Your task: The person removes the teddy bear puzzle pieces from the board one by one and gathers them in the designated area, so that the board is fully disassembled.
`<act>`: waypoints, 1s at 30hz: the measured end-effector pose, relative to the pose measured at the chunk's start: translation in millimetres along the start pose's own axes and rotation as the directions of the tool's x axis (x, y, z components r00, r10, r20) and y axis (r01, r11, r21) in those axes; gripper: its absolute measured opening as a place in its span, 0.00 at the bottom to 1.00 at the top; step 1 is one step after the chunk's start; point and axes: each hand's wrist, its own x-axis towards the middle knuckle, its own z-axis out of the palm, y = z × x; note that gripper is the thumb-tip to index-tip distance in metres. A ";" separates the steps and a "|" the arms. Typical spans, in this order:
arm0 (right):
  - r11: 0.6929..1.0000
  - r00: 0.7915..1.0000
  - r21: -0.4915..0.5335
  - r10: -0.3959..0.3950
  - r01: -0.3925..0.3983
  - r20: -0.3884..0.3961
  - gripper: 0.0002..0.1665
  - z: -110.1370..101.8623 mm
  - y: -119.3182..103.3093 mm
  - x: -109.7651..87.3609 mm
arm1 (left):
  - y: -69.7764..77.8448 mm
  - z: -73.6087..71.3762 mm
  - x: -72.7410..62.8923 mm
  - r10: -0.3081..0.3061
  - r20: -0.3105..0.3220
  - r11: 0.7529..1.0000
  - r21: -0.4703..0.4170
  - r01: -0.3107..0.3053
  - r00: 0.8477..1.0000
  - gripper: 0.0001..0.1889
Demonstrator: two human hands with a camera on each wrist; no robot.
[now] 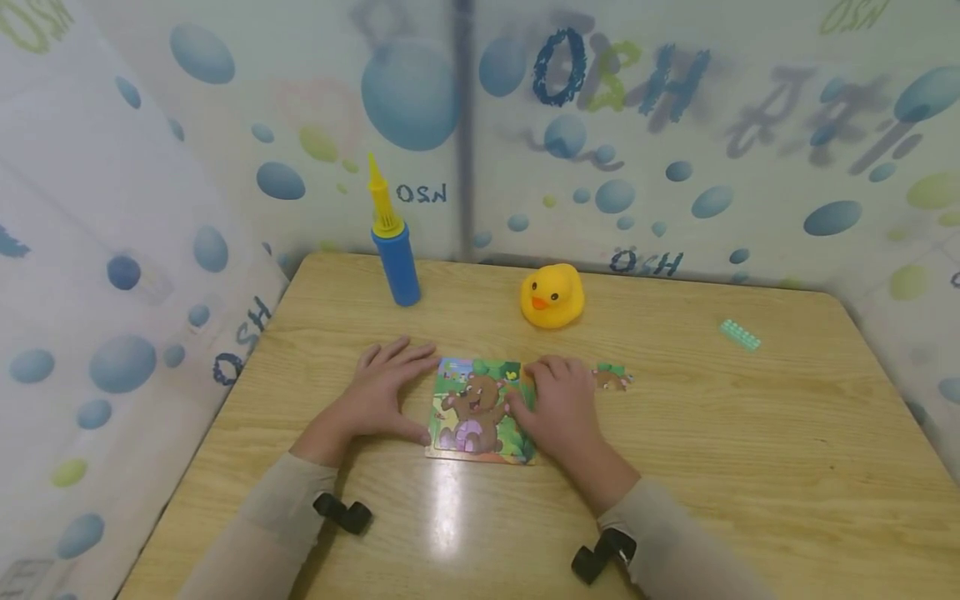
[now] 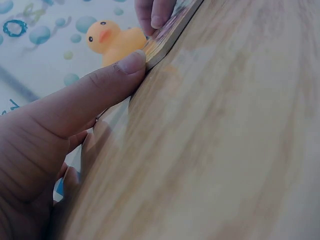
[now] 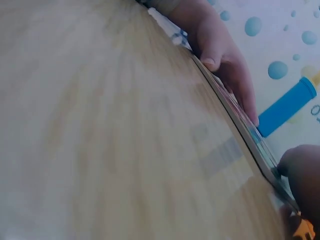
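A square jigsaw puzzle [image 1: 474, 412] with a brown bear picture lies flat on the wooden table. My left hand [image 1: 382, 396] is spread along its left side, fingers fairly straight, with the thumb [image 2: 132, 62] against the near corner and the index fingertip at the far corner. On the opposite side my right hand [image 1: 561, 408] pinches the right edge, its thumb on the picture and its other fingers bent beside the board. Just beyond those fingers lies a loose puzzle piece [image 1: 612, 378], brown and green.
Behind the puzzle sits a yellow rubber duck [image 1: 552, 297]. A blue hand pump [image 1: 397, 265] with a yellow nozzle stands upright at the back left. Farther right is a small mint-green toy brick [image 1: 740, 334]. Bubble-patterned curtains [image 1: 570, 158] border the table [image 1: 750, 450].
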 end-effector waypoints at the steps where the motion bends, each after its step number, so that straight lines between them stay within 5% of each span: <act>1: 1.000 1.000 -0.009 0.014 -0.014 0.004 0.31 0.9 -1.9 -0.1 | 0.1 0.0 -0.2 0.002 -0.002 1.000 -0.001 -0.002 1.000 0.67; 30: 0.989 0.995 0.112 0.096 -0.100 0.041 0.34 1.0 -5.1 1.0 | 4.5 -3.2 -0.4 0.003 -0.003 1.000 -0.003 -0.003 1.000 0.66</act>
